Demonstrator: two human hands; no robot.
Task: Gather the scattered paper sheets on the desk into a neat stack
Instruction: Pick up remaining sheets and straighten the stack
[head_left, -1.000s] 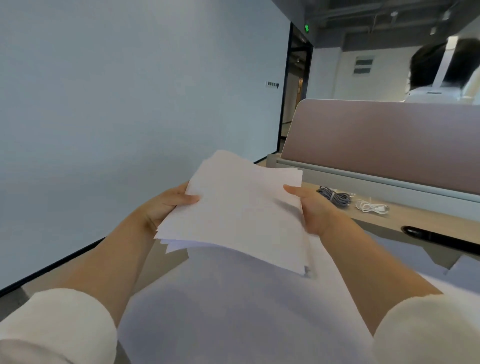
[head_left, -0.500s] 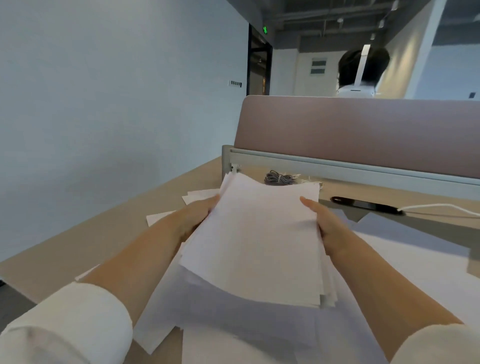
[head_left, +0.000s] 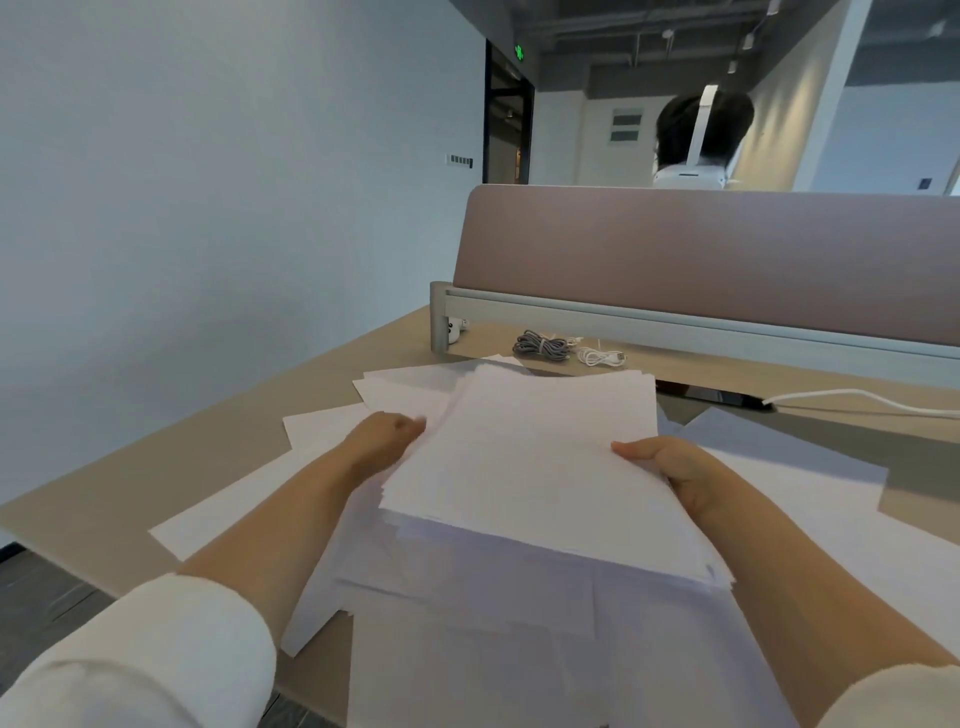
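Lowered since prior frame: stack (head_left: 530, 457) now just over desk (head_left: 208, 447). I read L hand (head_left: 387, 441) & R hand (head_left: 670, 467) gripping its side edges. Step: gathering. Next, I'd judge: add loose sheets (head_left: 322, 431), square edges.

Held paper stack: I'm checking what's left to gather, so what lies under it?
Loose sheets spread on the desk under the stack, showing at its left, right and near sides. How many lie directly beneath is covered.
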